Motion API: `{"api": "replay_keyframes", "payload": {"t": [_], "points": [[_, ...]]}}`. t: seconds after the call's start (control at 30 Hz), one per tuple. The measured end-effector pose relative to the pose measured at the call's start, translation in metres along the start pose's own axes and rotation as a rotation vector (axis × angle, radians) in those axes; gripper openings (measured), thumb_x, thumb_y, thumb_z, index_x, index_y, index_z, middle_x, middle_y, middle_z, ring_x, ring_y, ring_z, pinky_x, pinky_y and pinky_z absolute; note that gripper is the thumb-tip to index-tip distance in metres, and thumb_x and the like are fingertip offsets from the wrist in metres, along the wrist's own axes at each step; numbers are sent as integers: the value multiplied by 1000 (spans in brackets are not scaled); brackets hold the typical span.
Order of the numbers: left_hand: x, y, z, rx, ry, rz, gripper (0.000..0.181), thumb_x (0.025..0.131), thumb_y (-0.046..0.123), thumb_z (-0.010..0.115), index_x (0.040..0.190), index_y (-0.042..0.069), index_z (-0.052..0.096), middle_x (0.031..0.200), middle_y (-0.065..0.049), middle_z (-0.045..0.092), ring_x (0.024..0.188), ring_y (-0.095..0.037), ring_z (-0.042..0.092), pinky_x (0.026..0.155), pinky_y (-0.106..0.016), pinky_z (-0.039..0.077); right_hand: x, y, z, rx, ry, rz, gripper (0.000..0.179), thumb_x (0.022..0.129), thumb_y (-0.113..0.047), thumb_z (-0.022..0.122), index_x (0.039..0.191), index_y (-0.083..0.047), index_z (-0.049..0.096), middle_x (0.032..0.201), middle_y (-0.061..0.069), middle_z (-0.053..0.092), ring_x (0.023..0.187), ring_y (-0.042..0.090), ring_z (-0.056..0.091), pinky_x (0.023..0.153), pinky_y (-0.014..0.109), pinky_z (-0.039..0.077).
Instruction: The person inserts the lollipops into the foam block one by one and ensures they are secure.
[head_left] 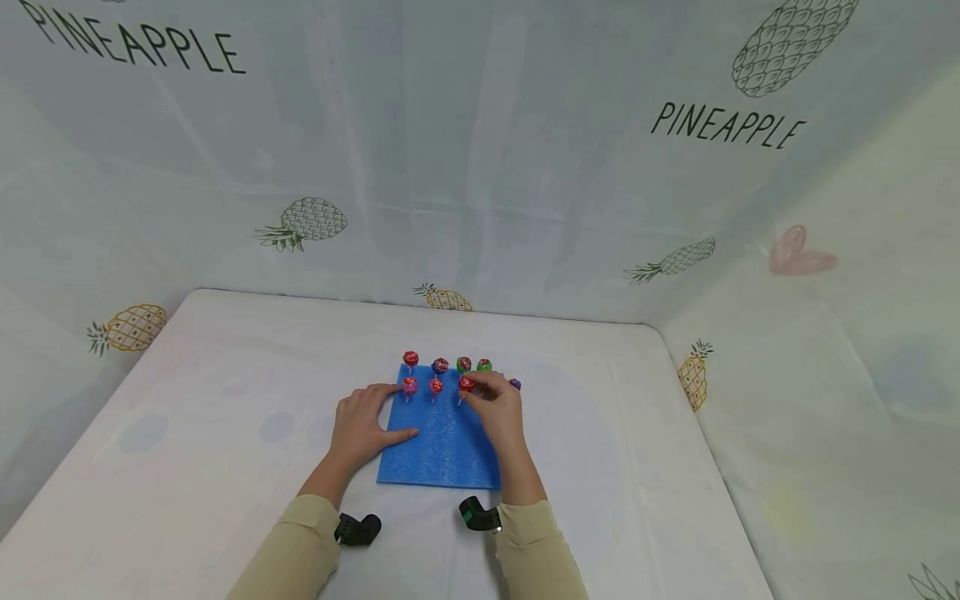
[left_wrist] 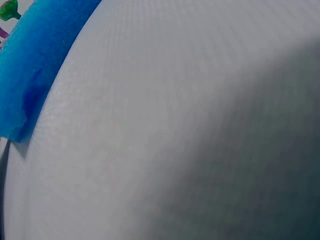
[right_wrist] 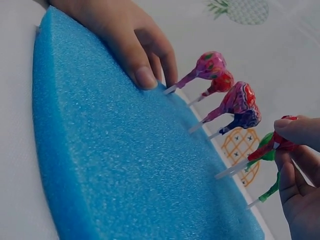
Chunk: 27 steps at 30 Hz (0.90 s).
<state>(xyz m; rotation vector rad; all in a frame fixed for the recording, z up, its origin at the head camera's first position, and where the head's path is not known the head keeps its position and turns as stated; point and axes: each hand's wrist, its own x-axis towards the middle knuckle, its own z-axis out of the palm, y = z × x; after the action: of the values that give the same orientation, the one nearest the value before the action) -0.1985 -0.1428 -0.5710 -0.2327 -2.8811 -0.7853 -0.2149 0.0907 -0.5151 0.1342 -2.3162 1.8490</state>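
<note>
A blue foam board (head_left: 438, 454) lies on the table with lollipops standing in its far part by their sticks. My right hand (head_left: 497, 410) pinches the wrapped head of a red lollipop (right_wrist: 261, 151) between thumb and fingers; its white stick meets the foam in the right wrist view. My left hand (head_left: 358, 423) rests on the board's left edge, thumb and fingers spread, fingertips near a pink lollipop (head_left: 409, 387). Another front-row lollipop (head_left: 436, 387) stands between the hands. Behind are a red lollipop (head_left: 410, 358), a dark blue-and-red one (head_left: 439, 366) and green ones (head_left: 463, 364).
A purple lollipop (head_left: 514, 384) shows just right of my right hand, partly hidden by it. The white-covered table (head_left: 622, 467) extends around the board. A pineapple-print curtain (head_left: 480, 183) hangs behind the far edge and along the sides.
</note>
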Motion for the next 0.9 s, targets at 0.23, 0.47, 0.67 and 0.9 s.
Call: {"api": "replay_keyframes", "payload": {"t": [0.23, 0.47, 0.67, 0.9], "points": [[0, 0, -1, 2, -11, -1, 88, 70, 64, 76, 137, 13, 52, 136, -14, 53, 124, -37, 43, 100, -60, 30, -1, 3, 1, -13, 4, 10, 23, 79, 0, 79, 101, -8, 76, 102, 4, 68, 85, 20, 60, 71, 24, 49], [0, 0, -1, 6, -6, -1, 87, 70, 64, 76, 136, 14, 52, 136, -14, 53, 125, -37, 43, 100, -60, 30, 0, 4, 2, -23, -6, 37, 23, 79, -1, 78, 101, -10, 76, 103, 2, 68, 86, 20, 60, 71, 25, 49], [0, 1, -1, 4, -6, -2, 87, 70, 64, 77, 136, 13, 52, 136, -14, 53, 125, -37, 44, 100, -60, 31, 0, 7, 3, -23, -10, 34, 22, 80, -3, 79, 101, -10, 76, 103, 4, 68, 88, 23, 60, 71, 24, 48], [0, 1, -1, -1, -7, -4, 87, 69, 64, 77, 136, 13, 52, 136, -14, 53, 125, -37, 44, 100, -60, 30, 0, 8, 3, -37, -16, 43, 22, 80, -4, 79, 101, -10, 76, 102, 2, 68, 87, 20, 60, 70, 24, 49]]}}
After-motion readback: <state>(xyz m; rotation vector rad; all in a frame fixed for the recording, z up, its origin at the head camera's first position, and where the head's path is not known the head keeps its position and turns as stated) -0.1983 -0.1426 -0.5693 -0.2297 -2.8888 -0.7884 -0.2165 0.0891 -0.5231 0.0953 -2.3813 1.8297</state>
